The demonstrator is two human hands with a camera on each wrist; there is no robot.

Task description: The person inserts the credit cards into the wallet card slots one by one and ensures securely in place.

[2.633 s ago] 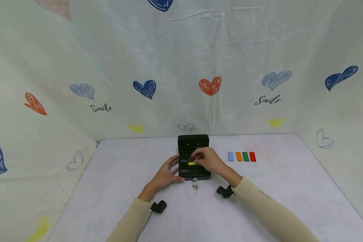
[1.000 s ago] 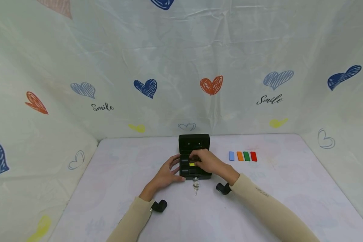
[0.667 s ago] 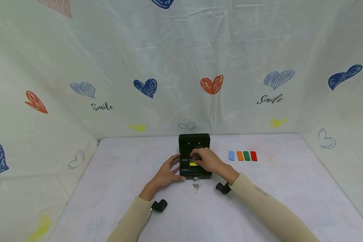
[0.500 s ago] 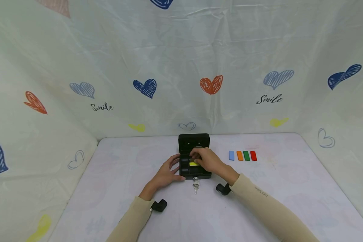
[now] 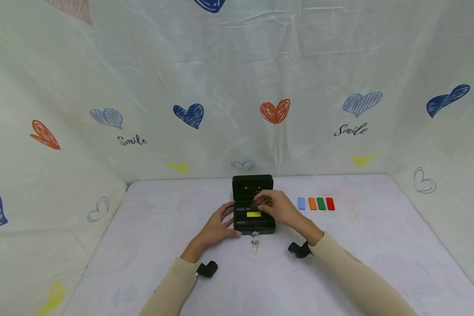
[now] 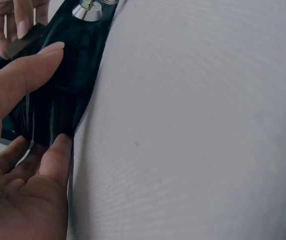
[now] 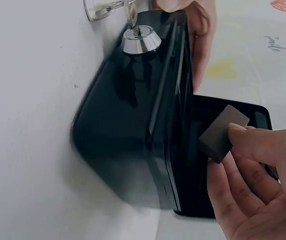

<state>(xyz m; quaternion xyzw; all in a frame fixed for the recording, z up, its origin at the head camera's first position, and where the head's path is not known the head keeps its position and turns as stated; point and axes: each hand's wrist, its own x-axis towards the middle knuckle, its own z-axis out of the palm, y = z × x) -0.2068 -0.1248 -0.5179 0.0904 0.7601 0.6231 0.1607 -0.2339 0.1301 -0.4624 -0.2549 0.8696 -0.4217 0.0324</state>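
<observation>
A black cash box [image 5: 262, 230] stands on the table, its lid [image 5: 253, 186] raised at the back. My left hand [image 5: 215, 228] holds the box by its left side, thumb at the front corner and fingers along the side. Between thumb and fingers, my right hand [image 5: 280, 208] pinches a small dark brown tile [image 7: 223, 132] over the back part of the open box. Inside, a yellow tile [image 5: 254, 214] lies in view near the middle. Keys [image 5: 255, 243] hang from the silver lock [image 7: 142, 41] on the front.
Right of the box, a blue tile [image 5: 301, 203], an orange tile [image 5: 312, 203], a green tile [image 5: 321, 203] and a red tile [image 5: 330, 204] lie in a row on the white table [image 5: 142, 210]. A printed curtain [image 5: 221, 140] hangs behind the table.
My right hand has drawn back to the right and slightly up with the brown tile, uncovering the yellow tile. The left hand has stayed on the box.
</observation>
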